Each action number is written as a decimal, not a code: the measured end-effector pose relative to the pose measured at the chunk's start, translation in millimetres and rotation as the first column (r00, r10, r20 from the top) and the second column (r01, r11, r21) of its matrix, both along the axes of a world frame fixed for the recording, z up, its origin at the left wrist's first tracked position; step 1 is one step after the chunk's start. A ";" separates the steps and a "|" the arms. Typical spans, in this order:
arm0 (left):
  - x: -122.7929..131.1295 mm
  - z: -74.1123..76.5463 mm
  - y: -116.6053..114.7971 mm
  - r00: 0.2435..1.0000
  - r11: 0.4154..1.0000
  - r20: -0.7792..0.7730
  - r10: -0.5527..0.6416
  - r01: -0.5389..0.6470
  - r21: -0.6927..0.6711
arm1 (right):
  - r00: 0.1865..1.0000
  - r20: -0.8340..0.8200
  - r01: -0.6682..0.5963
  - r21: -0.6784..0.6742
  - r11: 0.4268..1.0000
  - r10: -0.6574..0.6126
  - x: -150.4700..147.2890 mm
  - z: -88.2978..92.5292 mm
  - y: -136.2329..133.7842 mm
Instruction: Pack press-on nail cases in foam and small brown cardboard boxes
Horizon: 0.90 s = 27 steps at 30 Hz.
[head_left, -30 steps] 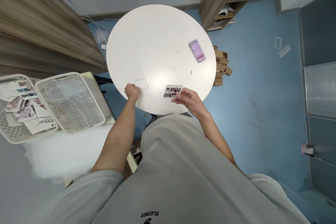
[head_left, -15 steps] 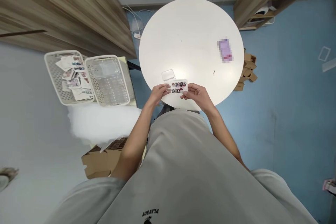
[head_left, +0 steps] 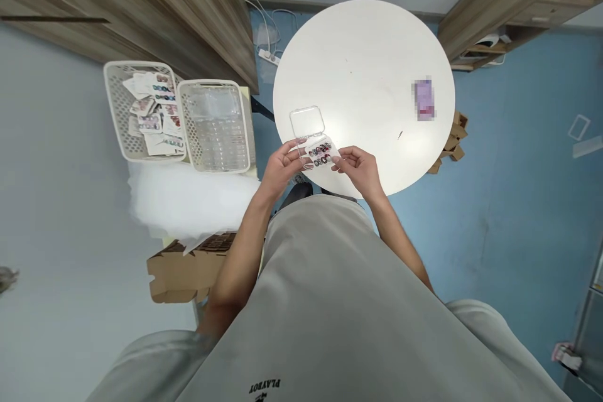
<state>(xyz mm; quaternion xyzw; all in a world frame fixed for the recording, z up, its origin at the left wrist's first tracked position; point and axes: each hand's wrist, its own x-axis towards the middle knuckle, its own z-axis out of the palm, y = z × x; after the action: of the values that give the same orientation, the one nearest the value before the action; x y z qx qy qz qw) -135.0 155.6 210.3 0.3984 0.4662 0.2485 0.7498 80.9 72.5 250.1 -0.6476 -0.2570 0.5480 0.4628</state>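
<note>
At the near edge of the round white table, my left hand (head_left: 283,168) holds a clear plastic box (head_left: 307,120) whose lid stands open, tilted away from me. My right hand (head_left: 360,169) pinches the right end of a white card (head_left: 333,151) that carries two rows of small dark, red and silver pieces, perhaps press-on nails. The card's left end lies over or inside the box's base, close to my left fingers. How far the card sits in the box I cannot tell.
The round white table (head_left: 367,50) bears a blurred purple item (head_left: 424,100) at right. To the left stand a basket of similar cards (head_left: 117,119) and a basket of clear boxes (head_left: 245,138). White sheeting (head_left: 188,198) and a cardboard box (head_left: 176,273) lie nearer me.
The card has tilted, its right end swinging slightly toward me. The box's open lid shows larger. My view has shifted, so the table appears farther right.
</note>
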 end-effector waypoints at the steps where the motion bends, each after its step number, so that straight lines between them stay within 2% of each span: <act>1: -2.9 2.8 -0.1 1.000 1.000 0.012 0.002 -0.002 0.009 | 1.000 0.015 0.007 -0.001 1.000 -0.007 -4.1 -0.3 1.7; 7: -15.2 13.1 0.0 0.995 0.998 0.099 -0.009 0.002 0.065 | 0.992 0.122 0.036 -0.006 0.999 -0.035 -27.5 3.8 12.6; 13: -25.8 10.1 -0.7 0.988 0.996 0.152 0.027 -0.040 0.084 | 0.948 0.319 -0.022 -0.008 1.000 0.024 -44.6 8.3 20.6; 20: -36.0 3.9 -4.0 0.981 0.990 0.152 0.121 -0.130 0.047 | 0.814 0.568 -0.145 -0.006 0.989 0.122 -63.1 11.6 25.5; 27: -48.1 3.2 -2.5 0.982 0.984 0.093 0.163 -0.169 0.056 | 0.670 0.693 -0.311 -0.066 0.948 0.268 -68.9 11.6 31.8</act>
<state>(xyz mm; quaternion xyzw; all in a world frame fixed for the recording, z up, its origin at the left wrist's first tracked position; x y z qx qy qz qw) -183.1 153.0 213.5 0.3706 0.4560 0.3424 0.7332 12.0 104.4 261.7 -0.7426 -0.5262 0.3241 0.2582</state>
